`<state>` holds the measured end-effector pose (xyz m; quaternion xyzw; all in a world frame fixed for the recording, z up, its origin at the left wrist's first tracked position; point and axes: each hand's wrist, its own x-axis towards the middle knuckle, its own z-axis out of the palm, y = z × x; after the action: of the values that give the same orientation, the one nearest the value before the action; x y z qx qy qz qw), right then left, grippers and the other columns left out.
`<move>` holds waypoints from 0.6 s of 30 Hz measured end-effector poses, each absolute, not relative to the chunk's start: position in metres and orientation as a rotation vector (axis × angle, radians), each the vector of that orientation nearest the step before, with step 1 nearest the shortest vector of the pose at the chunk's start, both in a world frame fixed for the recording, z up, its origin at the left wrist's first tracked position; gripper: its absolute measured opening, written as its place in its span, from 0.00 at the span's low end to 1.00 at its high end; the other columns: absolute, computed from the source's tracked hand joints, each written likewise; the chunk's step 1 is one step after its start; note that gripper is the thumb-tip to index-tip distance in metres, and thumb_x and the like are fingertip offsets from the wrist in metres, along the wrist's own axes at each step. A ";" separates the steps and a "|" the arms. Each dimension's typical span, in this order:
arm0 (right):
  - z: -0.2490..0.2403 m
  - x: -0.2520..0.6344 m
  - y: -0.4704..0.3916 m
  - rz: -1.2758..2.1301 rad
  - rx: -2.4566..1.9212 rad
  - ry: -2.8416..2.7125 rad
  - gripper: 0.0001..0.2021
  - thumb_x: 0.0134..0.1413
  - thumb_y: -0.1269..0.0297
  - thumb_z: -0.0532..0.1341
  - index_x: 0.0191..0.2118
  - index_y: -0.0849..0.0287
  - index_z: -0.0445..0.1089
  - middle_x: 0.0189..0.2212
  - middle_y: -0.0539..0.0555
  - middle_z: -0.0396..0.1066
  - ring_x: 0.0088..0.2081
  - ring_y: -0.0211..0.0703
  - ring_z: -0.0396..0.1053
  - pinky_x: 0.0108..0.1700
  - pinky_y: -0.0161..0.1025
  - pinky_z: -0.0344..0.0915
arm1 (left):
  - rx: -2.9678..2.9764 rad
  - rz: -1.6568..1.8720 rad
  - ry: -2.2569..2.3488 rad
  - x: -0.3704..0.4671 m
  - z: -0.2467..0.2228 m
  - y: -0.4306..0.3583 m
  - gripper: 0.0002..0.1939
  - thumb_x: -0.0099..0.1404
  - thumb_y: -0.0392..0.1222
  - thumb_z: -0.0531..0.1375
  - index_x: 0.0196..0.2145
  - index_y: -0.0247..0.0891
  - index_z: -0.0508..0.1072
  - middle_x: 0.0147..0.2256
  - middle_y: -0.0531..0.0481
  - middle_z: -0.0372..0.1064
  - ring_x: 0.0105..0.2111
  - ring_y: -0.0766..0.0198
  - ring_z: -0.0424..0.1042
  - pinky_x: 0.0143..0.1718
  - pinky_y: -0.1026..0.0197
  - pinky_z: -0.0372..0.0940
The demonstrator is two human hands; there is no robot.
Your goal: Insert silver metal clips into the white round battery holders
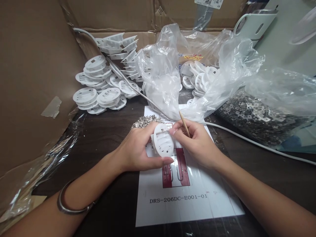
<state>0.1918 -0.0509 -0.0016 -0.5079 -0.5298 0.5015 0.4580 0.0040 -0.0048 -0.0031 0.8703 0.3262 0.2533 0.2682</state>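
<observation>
A round white plastic part (164, 141) with slots is gripped between the thumb and fingers of my left hand (138, 148), its face tilted toward me. My right hand (195, 140) pinches at the part's upper right edge, and a thin wooden stick (184, 123) stands up between its fingers. What its fingertips pinch is too small to make out. Behind my left hand lies a heap of small metal pieces (145, 121). Under both hands is a printed white sheet (158, 210) with a red picture, on the dark table (108, 200).
Stacks of white round parts (96, 77) stand at the back left. More white parts (199, 79) lie beside a clear plastic bag (165, 72). A bag of metal pieces (249, 115) sits at right. A white cable (237, 133) crosses the table. Cardboard (32, 75) walls the left.
</observation>
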 end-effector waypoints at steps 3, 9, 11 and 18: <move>0.000 0.192 -0.051 1.194 -1.284 -1.350 0.06 0.55 0.64 0.60 0.30 0.60 0.68 0.19 0.45 0.56 0.20 0.30 0.53 0.21 0.32 0.49 | 2.394 0.667 0.862 0.004 -0.003 -0.004 0.32 0.52 0.67 0.60 0.43 0.37 0.68 0.33 0.48 0.75 0.29 0.60 0.74 0.28 0.61 0.65; 0.004 0.195 -0.051 1.119 -1.358 -1.447 0.07 0.54 0.65 0.61 0.28 0.60 0.68 0.15 0.43 0.50 0.17 0.29 0.48 0.19 0.32 0.43 | 2.503 0.633 0.814 0.004 -0.003 -0.001 0.31 0.52 0.65 0.62 0.43 0.37 0.68 0.35 0.48 0.76 0.30 0.60 0.75 0.28 0.61 0.65; 0.004 0.196 -0.050 1.111 -1.367 -1.439 0.07 0.53 0.63 0.62 0.28 0.61 0.68 0.15 0.43 0.51 0.18 0.29 0.48 0.19 0.32 0.43 | 2.501 0.613 0.828 0.004 -0.002 -0.001 0.31 0.52 0.64 0.62 0.43 0.37 0.68 0.34 0.49 0.76 0.29 0.60 0.75 0.28 0.61 0.65; 0.002 0.196 -0.049 1.174 -1.340 -1.328 0.10 0.53 0.61 0.63 0.27 0.61 0.65 0.17 0.44 0.54 0.20 0.30 0.50 0.20 0.32 0.47 | 2.480 0.626 0.846 0.005 0.000 -0.002 0.31 0.52 0.63 0.63 0.44 0.37 0.68 0.31 0.51 0.75 0.27 0.62 0.74 0.26 0.62 0.64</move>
<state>0.1957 -0.0489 0.0015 -0.5403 -0.5357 0.4735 0.4437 0.0052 -0.0018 -0.0003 0.8975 0.3063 0.2265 0.2221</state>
